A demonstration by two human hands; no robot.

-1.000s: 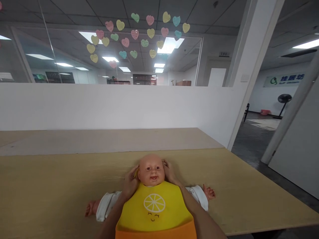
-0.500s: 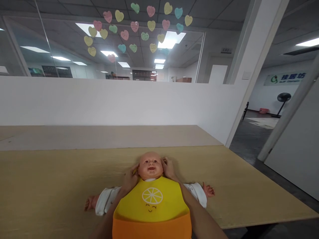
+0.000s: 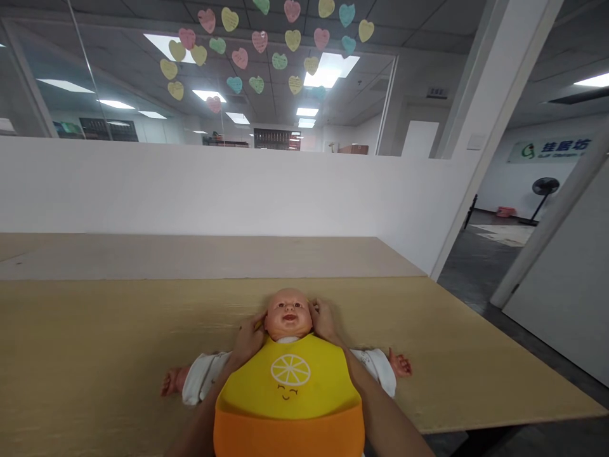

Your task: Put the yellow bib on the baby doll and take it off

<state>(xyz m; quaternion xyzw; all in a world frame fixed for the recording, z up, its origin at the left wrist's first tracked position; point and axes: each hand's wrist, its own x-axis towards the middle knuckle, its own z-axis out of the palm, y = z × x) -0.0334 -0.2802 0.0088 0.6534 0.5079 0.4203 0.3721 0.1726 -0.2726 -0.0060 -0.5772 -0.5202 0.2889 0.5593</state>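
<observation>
A baby doll (image 3: 288,311) in white clothes lies face up on the table with its arms spread out. Over its chest is a yellow bib (image 3: 291,403) with a white citrus slice, a smiling face and an orange pocket. My left hand (image 3: 250,336) is closed beside the doll's head, on a yellow strap of the bib that shows at the fingers. On the other side, my right hand (image 3: 323,319) is curled against the head near the ear, with a bit of yellow at its fingertips. Behind the head and neck, the strap ends are hidden.
The wooden table (image 3: 95,343) ends at a slanting right edge. Behind it stands a low white wall (image 3: 214,190) topped by glass with heart-shaped notes (image 3: 259,42). To the right are a doorway, a white door (image 3: 561,273) and a standing fan (image 3: 545,186).
The camera view has tilted slightly. Both hands stay at the sides of the doll's head, with only slight finger movement; a bit more yellow shows at the right fingertips.
</observation>
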